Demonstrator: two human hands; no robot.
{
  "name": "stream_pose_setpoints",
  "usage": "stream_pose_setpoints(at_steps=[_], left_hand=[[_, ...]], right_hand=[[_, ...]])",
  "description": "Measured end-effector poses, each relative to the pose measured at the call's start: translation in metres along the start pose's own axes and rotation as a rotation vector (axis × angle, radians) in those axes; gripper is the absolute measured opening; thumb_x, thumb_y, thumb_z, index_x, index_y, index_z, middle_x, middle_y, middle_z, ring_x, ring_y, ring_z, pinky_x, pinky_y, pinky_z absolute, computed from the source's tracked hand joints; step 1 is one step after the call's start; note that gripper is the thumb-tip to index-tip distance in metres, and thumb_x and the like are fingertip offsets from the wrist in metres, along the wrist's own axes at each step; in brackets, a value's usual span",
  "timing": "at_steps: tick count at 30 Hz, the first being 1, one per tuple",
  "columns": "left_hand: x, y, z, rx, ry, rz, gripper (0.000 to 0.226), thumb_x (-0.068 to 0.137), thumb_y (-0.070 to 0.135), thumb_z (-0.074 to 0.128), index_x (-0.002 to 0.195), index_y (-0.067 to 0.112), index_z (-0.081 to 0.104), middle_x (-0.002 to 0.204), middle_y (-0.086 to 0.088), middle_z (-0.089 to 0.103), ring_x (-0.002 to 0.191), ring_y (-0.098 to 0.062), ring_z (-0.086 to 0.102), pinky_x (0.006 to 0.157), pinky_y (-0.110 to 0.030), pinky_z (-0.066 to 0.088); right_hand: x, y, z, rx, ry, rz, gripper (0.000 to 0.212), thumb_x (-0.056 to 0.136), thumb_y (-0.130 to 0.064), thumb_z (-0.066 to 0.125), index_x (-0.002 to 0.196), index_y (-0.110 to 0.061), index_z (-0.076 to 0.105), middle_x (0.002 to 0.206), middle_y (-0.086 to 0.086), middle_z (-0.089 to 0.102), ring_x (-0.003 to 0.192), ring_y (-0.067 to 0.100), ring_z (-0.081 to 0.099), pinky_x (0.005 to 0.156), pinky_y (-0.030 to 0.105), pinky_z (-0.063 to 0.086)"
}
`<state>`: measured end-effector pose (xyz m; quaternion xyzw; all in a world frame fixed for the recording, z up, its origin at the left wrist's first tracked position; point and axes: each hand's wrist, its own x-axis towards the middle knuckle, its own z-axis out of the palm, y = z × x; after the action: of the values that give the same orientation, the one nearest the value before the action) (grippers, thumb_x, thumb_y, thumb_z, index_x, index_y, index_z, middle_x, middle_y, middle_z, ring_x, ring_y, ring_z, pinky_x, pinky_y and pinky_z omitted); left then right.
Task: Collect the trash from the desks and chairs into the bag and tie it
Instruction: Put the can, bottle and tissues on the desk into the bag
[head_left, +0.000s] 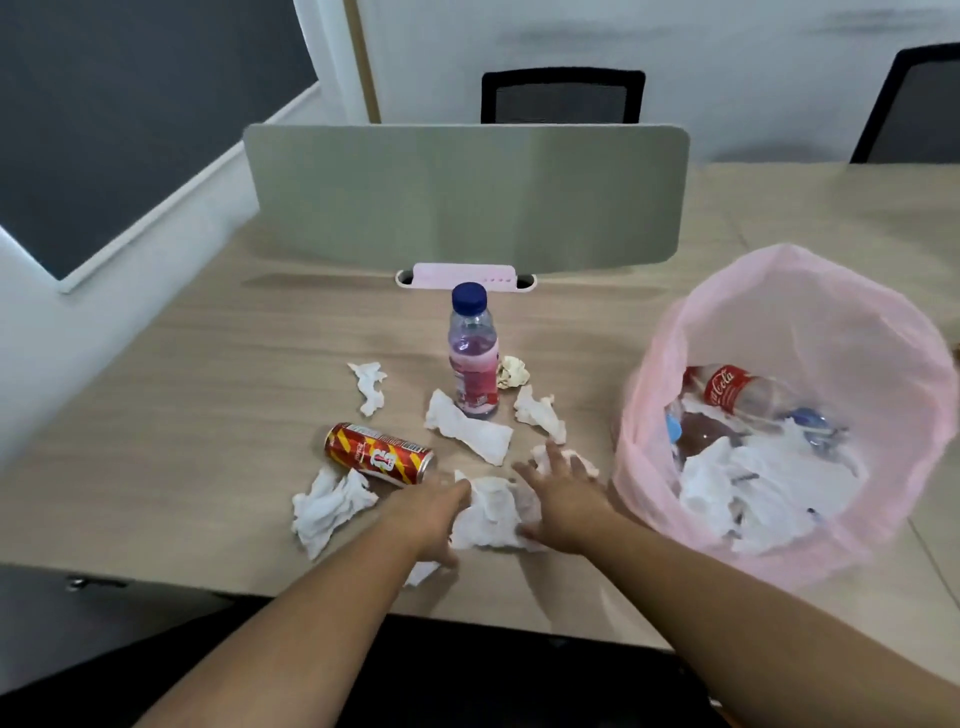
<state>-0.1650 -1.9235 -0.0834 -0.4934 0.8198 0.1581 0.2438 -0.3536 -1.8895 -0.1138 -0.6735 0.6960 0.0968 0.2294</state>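
The tissue wad (493, 512) lies between my hands at the near bench (208, 415) edge. My left hand (431, 514) is against its left side, its curl too blurred to tell, while my right hand (561, 499) is spread flat on it, nearer the open bag (831, 322) standing to the right. Remaining on the bench — five other tissues (467, 426), one paper ball (511, 371), one can (379, 453) on its side, one upright bottle (472, 358).

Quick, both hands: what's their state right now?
Left hand: touching the crumpled tissue, grip cannot be told.
Right hand: open, spread on the same tissue.
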Motion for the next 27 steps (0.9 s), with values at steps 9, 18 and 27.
stream_pose_setpoints(at_steps=[9,18,27], left_hand=[[0.010,0.005,0.022,-0.237,0.136,0.124,0.020,0.085,0.009,0.063,0.105,0.012,0.067,0.094,0.002,0.055,0.092,-0.016,0.055,0.068,-0.009,0.037],[-0.015,0.042,-0.124,-0.662,0.672,0.010,0.015,0.079,0.005,0.065,0.083,0.019,0.066,0.078,0.001,0.059,0.065,-0.012,0.051,0.049,-0.014,0.035],[-0.017,0.191,-0.151,-0.668,0.800,0.573,0.033,0.073,-0.009,0.055,0.090,0.015,0.069,0.091,0.006,0.056,0.066,-0.002,0.052,0.065,-0.011,0.035]], right_hand=[[0.004,0.005,0.006,0.115,0.097,-0.073,0.026,0.083,-0.003,0.053,0.105,-0.009,0.066,0.104,0.010,0.055,0.100,0.029,0.057,0.076,0.026,0.040],[-0.055,0.015,-0.130,0.549,0.999,-0.105,0.019,0.077,0.000,0.060,0.095,-0.002,0.067,0.096,0.013,0.060,0.081,0.030,0.058,0.070,0.026,0.038],[-0.117,0.137,-0.146,0.215,1.203,0.237,0.024,0.074,0.004,0.056,0.094,-0.005,0.068,0.101,0.014,0.063,0.090,0.035,0.061,0.073,0.032,0.046]])
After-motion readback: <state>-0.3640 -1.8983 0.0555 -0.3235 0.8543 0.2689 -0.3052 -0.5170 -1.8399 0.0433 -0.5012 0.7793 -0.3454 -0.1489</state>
